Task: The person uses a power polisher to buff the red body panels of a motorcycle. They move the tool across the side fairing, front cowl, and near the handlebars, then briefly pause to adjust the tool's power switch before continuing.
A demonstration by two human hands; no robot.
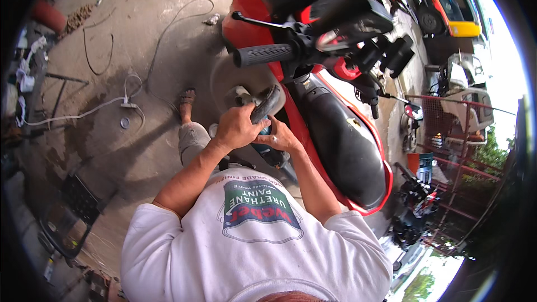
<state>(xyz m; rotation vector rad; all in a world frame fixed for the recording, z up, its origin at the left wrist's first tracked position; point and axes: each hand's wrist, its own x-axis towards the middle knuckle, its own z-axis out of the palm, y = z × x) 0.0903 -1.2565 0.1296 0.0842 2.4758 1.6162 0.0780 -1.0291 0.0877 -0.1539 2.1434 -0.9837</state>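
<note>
Before me is a power tool with a teal body (pixel 268 155), probably a disc polisher or sander. My left hand (pixel 239 128) is wrapped around its black loop handle (pixel 268 102). My right hand (pixel 280 135) holds the teal body close behind, thumb and fingers spread about it. The grey metal gear head (pixel 240 95) sticks out past my left hand. Beyond it shows a wide, pale round disc (pixel 224 69), blurred at its edge. Just right of the tool stands a red and black scooter; its long black seat (pixel 348 147) runs beside my right forearm.
The scooter's rubber grip (pixel 264 54) and brake lever (pixel 260 22) jut out ahead of my hands. A cord (pixel 157 54) loops over the concrete floor, near a white power strip (pixel 128 105). A black metal-framed chair (pixel 79 193) is at left. A yellow vehicle (pixel 455 10) stands far right.
</note>
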